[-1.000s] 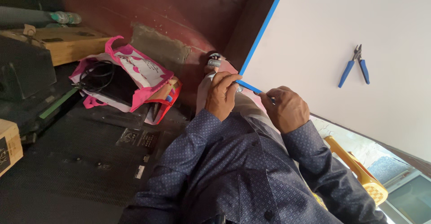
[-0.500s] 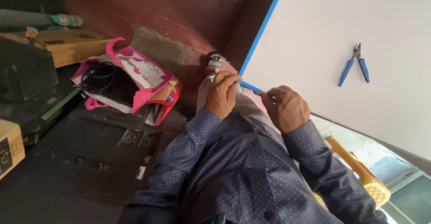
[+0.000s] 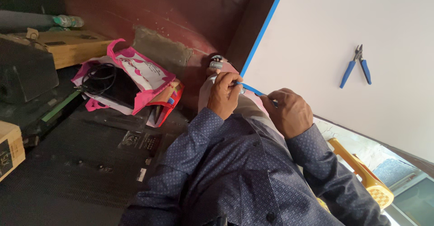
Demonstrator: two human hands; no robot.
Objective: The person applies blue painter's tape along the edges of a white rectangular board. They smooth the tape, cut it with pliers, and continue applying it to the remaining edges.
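Note:
My left hand [image 3: 224,95] and my right hand [image 3: 291,113] are close together at the near corner of a white table [image 3: 325,36] with a blue edge. Each hand is closed on one end of a thin blue strip [image 3: 253,90] that runs between them along the table's corner. My blue dotted shirt sleeves fill the bottom of the view. Blue-handled pliers [image 3: 356,66] lie on the table, well to the right of my right hand. A small grey and dark object [image 3: 216,64] sits just above my left hand.
A pink and white bag [image 3: 135,79] holding black cables lies on the dark floor to the left. Brown cardboard boxes [image 3: 68,47] and a plastic bottle [image 3: 68,21] stand at the far left. A yellow plastic chair [image 3: 361,171] is at the lower right.

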